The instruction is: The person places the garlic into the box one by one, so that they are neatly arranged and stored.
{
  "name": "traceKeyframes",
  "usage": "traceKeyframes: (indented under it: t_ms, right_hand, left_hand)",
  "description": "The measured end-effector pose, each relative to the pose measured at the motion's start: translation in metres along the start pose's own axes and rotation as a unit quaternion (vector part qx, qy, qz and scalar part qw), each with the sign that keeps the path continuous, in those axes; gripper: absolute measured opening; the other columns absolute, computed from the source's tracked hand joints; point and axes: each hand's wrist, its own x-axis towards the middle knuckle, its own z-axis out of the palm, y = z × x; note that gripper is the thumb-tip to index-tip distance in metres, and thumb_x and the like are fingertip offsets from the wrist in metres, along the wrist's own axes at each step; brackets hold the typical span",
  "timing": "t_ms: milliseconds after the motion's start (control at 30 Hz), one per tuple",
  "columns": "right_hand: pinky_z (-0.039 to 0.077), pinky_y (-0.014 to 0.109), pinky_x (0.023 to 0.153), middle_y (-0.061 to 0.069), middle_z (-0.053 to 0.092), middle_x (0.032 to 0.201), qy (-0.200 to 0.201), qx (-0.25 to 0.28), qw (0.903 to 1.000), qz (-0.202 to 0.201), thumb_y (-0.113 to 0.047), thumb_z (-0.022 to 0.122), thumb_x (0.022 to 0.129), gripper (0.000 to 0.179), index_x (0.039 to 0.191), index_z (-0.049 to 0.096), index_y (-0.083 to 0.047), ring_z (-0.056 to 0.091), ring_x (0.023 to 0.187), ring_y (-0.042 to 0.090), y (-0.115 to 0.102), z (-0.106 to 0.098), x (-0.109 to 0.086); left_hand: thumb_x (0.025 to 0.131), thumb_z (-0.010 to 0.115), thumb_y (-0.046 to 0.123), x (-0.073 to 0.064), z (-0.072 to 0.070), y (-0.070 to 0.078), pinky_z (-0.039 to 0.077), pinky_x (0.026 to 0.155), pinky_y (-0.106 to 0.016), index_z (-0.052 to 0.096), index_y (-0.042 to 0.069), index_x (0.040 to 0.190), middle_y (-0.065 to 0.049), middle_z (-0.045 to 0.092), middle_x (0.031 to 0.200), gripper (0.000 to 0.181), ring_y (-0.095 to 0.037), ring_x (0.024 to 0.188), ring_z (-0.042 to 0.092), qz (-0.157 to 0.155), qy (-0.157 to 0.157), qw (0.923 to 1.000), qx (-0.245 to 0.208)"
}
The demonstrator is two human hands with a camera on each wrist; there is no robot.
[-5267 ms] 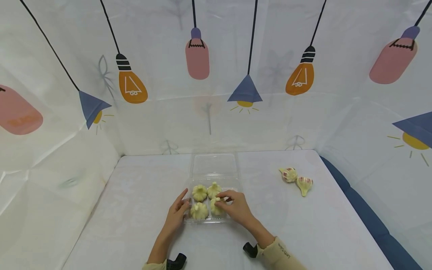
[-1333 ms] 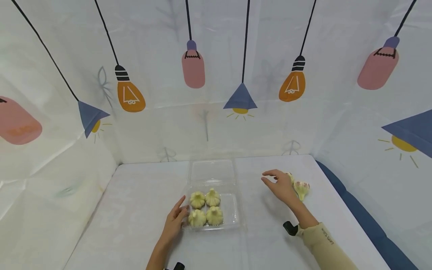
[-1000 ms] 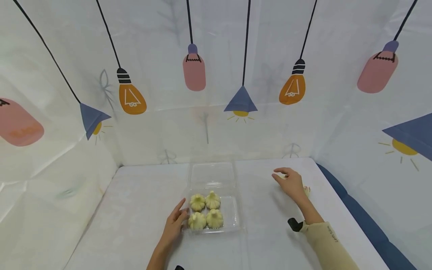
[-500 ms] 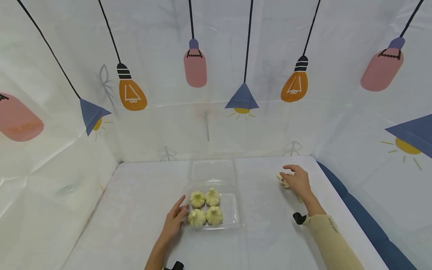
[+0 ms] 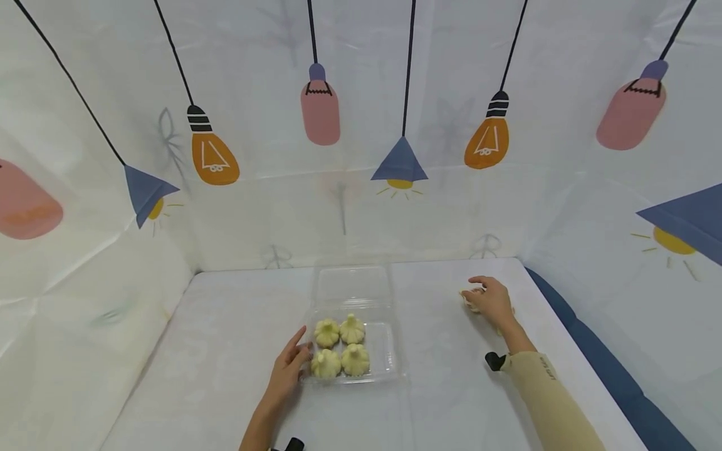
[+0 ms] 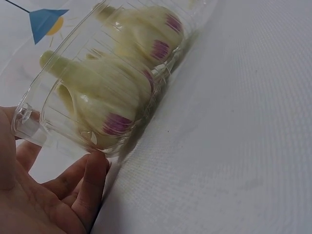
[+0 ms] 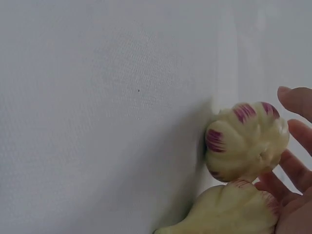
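Note:
My left hand [image 5: 287, 366] rests against the left side of a clear plastic clamshell box [image 5: 386, 347]. In the left wrist view its fingertips [image 6: 95, 168] touch the box's lower edge. Several pale garlic bulbs [image 5: 355, 359] sit stem up in the box, filling its left and middle; the right part holds none. At the table's right, my right hand [image 5: 492, 304] reaches around a purple-marked garlic bulb [image 7: 246, 144], fingers behind it and thumb apart from it. A second loose bulb [image 7: 229, 212] lies right beside it, mostly hidden under the hand in the head view.
The box's transparent lid [image 5: 352, 285] lies folded back toward the rear wall. A white cloth covers the table [image 5: 214, 351]. White sheets printed with lamps surround it, and a dark blue padded edge [image 5: 598, 357] runs along the right.
My right hand has let go of the bulb at the box's front and moved right to the loose bulbs, its fingers lowering around one. My left hand stays at the box.

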Motion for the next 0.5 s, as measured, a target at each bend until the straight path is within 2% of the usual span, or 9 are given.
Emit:
traceKeyframes:
  t_ms: [200,500]
  right_hand:
    - [0.039,0.058,0.093,0.028,0.053,0.129,-0.022,-0.030,0.9991,0.021,-0.023,0.073,0.087,0.047,0.126,0.061,0.001,0.049,0.116,0.046,0.0002,-0.0023,0.0013]
    - [0.040,0.056,0.088,0.028,0.052,0.131,-0.094,-0.088,0.9898,0.060,-0.041,0.071,0.087,0.059,0.131,0.057,-0.004,0.052,0.110,0.041,-0.0043,-0.0092,0.0040]
  left_hand:
    - [0.104,0.048,0.018,-0.0003,-0.0007,0.0004,0.049,0.073,-0.032,0.029,0.007,0.153,-0.028,0.052,0.129,0.054,-0.029,0.108,0.054,-0.005,-0.004,0.9999,-0.008]
    - [0.104,0.047,0.018,-0.0019,0.0012,0.0011,0.048,0.076,-0.037,0.029,0.006,0.153,-0.030,0.051,0.131,0.053,-0.036,0.111,0.054,-0.001,-0.002,1.0000,0.005]
